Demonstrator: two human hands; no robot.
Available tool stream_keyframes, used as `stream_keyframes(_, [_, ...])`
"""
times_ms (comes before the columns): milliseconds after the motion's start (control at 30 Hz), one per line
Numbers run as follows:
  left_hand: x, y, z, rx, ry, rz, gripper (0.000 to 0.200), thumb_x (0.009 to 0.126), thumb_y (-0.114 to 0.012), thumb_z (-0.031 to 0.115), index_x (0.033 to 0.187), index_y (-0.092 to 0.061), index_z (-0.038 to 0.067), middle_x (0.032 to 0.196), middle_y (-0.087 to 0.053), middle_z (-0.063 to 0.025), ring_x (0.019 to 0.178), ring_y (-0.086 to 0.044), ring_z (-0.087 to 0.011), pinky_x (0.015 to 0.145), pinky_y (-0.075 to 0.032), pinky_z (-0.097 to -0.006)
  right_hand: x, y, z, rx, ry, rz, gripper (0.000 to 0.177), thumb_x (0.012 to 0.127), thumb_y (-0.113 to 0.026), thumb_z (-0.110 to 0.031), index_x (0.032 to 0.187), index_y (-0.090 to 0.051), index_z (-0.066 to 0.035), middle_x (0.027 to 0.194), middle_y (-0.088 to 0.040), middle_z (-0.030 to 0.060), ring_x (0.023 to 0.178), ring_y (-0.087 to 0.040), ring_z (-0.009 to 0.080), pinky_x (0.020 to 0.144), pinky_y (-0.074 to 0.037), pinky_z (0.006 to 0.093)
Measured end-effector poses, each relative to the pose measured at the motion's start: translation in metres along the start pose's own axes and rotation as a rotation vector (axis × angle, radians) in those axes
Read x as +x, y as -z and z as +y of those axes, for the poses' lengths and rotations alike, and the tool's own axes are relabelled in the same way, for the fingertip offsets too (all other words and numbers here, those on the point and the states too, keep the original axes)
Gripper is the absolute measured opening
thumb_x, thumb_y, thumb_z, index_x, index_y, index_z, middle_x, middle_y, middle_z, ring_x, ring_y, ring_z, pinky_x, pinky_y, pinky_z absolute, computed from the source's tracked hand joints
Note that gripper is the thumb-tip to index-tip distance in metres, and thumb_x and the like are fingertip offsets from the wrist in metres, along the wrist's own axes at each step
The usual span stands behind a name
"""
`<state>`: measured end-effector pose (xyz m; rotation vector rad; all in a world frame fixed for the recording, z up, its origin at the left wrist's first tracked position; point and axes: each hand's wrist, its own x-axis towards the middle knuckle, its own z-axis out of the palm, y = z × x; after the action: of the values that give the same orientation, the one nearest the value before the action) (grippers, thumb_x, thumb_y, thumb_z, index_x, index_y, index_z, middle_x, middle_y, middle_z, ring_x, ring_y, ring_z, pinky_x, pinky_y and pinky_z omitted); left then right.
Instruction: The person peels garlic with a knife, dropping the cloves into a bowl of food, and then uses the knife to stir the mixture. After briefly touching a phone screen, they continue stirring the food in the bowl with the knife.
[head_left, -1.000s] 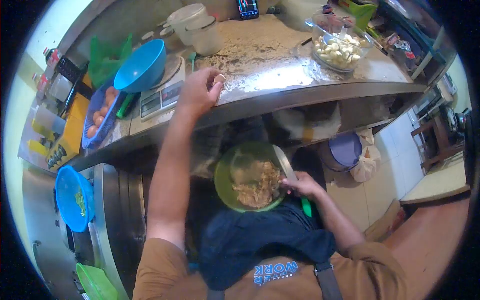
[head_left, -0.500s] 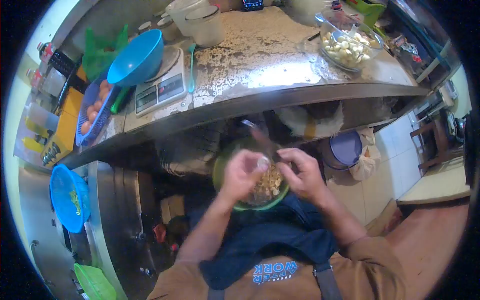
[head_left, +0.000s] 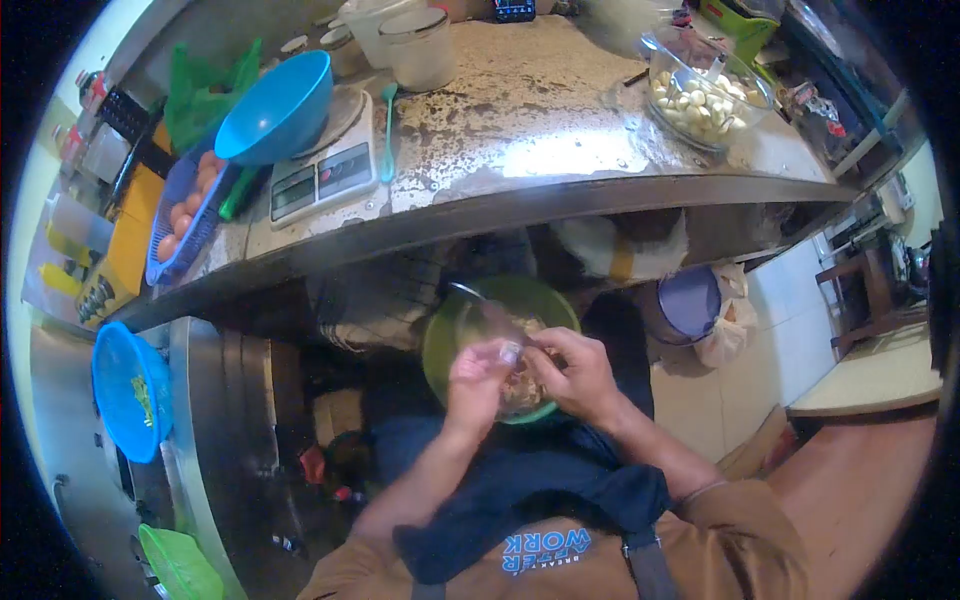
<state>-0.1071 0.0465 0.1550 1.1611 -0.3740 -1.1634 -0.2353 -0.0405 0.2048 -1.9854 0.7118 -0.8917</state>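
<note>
Looking down from a head camera at a seated person's lap, where both hands meet over a green bowl (head_left: 545,305) of pale peelings. Left hand (head_left: 478,378) pinches a small garlic clove (head_left: 510,351) between thumb and fingertips. Right hand (head_left: 575,372) is curled shut around a knife (head_left: 478,303), its blurred blade pointing up and left across the bowl, close against the clove. Above the lap runs a worn metal counter (head_left: 520,120). On it stand a glass bowl (head_left: 706,96) of peeled cloves at the right, and a kitchen scale (head_left: 322,168) carrying a blue bowl (head_left: 276,106) at the left.
</note>
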Motion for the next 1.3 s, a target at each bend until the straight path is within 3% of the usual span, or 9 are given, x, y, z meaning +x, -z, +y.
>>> stream_keyframes(33, [0.0, 0.0, -0.003, -0.005, 0.002, -0.001, 0.022, 0.085, -0.057, -0.002, 0.106, -0.052, 0.0, 0.1, -0.062, -0.0105, 0.088, -0.061, -0.0163, 0.078, -0.052, -0.0305, 0.0, -0.001, -0.001, -0.019, 0.041, 0.022, 0.014, 0.077, -0.067, -0.003, 0.09, -0.064, 0.0, 0.082, -0.065, 0.0141, 0.071, -0.066, 0.0241, 0.064, -0.051, 0.0309])
stream_keyframes(133, [0.002, -0.002, -0.012, -0.126, -0.12, -0.001, 0.026, 0.083, -0.059, -0.002, 0.108, -0.051, 0.0, 0.099, -0.062, -0.0111, 0.086, -0.061, -0.0174, 0.077, -0.052, -0.0306, 0.002, -0.006, 0.005, -0.086, 0.138, 0.03, 0.015, 0.075, -0.068, -0.003, 0.089, -0.064, -0.001, 0.083, -0.065, 0.0145, 0.073, -0.065, 0.027, 0.064, -0.052, 0.032])
stream_keyframes(333, [-0.005, -0.011, -0.004, -0.164, -0.048, -0.015, 0.027, 0.083, -0.059, -0.003, 0.107, -0.049, 0.003, 0.098, -0.06, -0.0099, 0.086, -0.061, -0.0183, 0.075, -0.052, -0.0322, 0.002, -0.007, 0.007, -0.083, 0.118, 0.062, 0.015, 0.075, -0.068, -0.004, 0.09, -0.065, -0.002, 0.085, -0.066, 0.0146, 0.076, -0.065, 0.0294, 0.066, -0.051, 0.0336])
stream_keyframes(533, [0.003, -0.004, -0.014, -0.215, -0.106, 0.02, 0.024, 0.082, -0.06, -0.002, 0.103, -0.051, 0.003, 0.097, -0.061, -0.0094, 0.087, -0.061, -0.0185, 0.078, -0.051, -0.0321, -0.001, -0.011, 0.008, -0.049, 0.064, 0.0, 0.015, 0.078, -0.065, -0.009, 0.091, -0.064, -0.002, 0.09, -0.065, 0.0154, 0.083, -0.063, 0.0315, 0.073, -0.05, 0.037])
stream_keyframes(933, [-0.013, -0.013, 0.001, 0.084, -0.14, 0.061, 0.023, 0.081, -0.063, -0.003, 0.101, -0.054, -0.001, 0.096, -0.062, -0.0083, 0.087, -0.06, -0.0145, 0.078, -0.05, -0.0275, 0.0, -0.012, 0.009, -0.148, 0.124, 0.04, 0.018, 0.076, -0.067, -0.009, 0.093, -0.063, -0.003, 0.084, -0.064, 0.0143, 0.078, -0.062, 0.0318, 0.07, -0.05, 0.0381])
stream_keyframes(1200, [-0.022, -0.018, -0.002, 0.289, -0.392, 0.088, 0.023, 0.081, -0.062, -0.003, 0.102, -0.053, -0.003, 0.099, -0.06, -0.0102, 0.087, -0.06, -0.0138, 0.077, -0.051, -0.0266, 0.005, -0.007, 0.0, -0.129, 0.253, 0.052, 0.021, 0.076, -0.067, -0.008, 0.096, -0.063, -0.003, 0.086, -0.064, 0.0132, 0.078, -0.062, 0.0307, 0.07, -0.05, 0.0379])
stream_keyframes(1233, [-0.02, -0.017, 0.0, 0.288, -0.392, 0.089, 0.023, 0.081, -0.062, -0.003, 0.102, -0.053, -0.003, 0.099, -0.06, -0.0102, 0.087, -0.06, -0.0138, 0.077, -0.051, -0.0266, 0.005, -0.007, 0.0, -0.129, 0.249, 0.042, 0.021, 0.075, -0.067, -0.008, 0.096, -0.063, -0.003, 0.086, -0.065, 0.0133, 0.078, -0.062, 0.0307, 0.071, -0.05, 0.0381])
stream_keyframes(1300, [-0.017, -0.012, 0.005, 0.115, -0.036, 0.086, 0.027, 0.081, -0.065, 0.0, 0.105, -0.054, -0.003, 0.095, -0.062, -0.0086, 0.085, -0.059, -0.013, 0.076, -0.049, -0.0267, 0.002, -0.009, 0.007, -0.134, 0.248, 0.037, 0.022, 0.075, -0.067, -0.008, 0.096, -0.063, -0.004, 0.086, -0.065, 0.0131, 0.079, -0.062, 0.0307, 0.071, -0.05, 0.0383])
